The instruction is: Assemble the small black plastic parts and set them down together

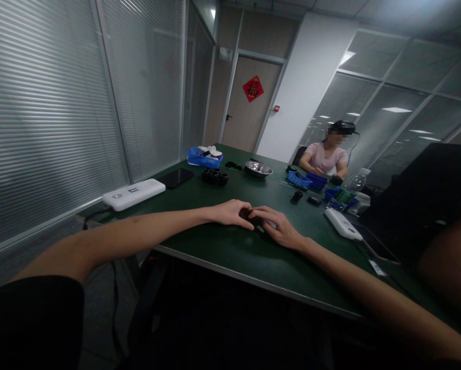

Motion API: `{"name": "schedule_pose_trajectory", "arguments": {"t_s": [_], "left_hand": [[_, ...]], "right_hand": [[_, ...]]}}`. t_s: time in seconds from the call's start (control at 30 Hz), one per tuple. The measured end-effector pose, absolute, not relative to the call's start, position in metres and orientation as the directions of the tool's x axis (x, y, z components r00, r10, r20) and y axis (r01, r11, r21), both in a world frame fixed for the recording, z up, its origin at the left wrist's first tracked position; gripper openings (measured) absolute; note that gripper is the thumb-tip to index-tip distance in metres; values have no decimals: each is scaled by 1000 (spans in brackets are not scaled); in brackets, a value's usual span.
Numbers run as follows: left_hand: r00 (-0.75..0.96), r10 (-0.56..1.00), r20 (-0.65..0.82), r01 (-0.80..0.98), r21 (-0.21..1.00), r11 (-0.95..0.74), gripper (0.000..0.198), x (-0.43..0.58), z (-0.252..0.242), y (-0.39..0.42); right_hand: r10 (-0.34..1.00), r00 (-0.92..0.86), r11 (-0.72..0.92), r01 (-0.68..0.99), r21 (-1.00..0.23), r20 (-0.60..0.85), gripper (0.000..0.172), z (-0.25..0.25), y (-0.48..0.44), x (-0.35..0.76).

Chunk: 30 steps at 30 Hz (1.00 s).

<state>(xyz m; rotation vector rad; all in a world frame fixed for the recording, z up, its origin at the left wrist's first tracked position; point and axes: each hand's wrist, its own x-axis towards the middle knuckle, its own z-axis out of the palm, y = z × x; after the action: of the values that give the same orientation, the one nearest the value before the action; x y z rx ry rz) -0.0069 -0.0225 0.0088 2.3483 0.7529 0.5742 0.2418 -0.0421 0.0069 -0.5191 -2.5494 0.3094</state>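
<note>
We hold the small dark part at the green table's near side, probably for support. Our left hand curls around it, likely steadying; our right hand is half-bent, fingertips against it, grip unclear. Dark pieces sit beyond, presumably within reach.

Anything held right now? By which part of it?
A small dark object, in the left hand; the right hand is on it too. Hands cover the gripped part; can't tell.

Green table with white device, black phone, metal bowl, blue bin.
</note>
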Motion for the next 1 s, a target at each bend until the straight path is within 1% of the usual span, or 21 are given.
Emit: {"name": "schedule_pose_trajectory", "arguments": {"t_s": [0.53,0.87,1.0], "left_hand": [[753,618,227,366,636,-679,48,-6,8,-22],[759,612,221,360,641,-678,47,-6,11,-24],[758,617,211,359,655,-665,51,-7,10,-23]], "right_hand": [[448,-788,887,332,-322,422,31,12,-49,239],[436,-787,893,317,-320,437,33,12,-50,239],[446,-785,886,321,-334,430,37,10,-49,240]]}}
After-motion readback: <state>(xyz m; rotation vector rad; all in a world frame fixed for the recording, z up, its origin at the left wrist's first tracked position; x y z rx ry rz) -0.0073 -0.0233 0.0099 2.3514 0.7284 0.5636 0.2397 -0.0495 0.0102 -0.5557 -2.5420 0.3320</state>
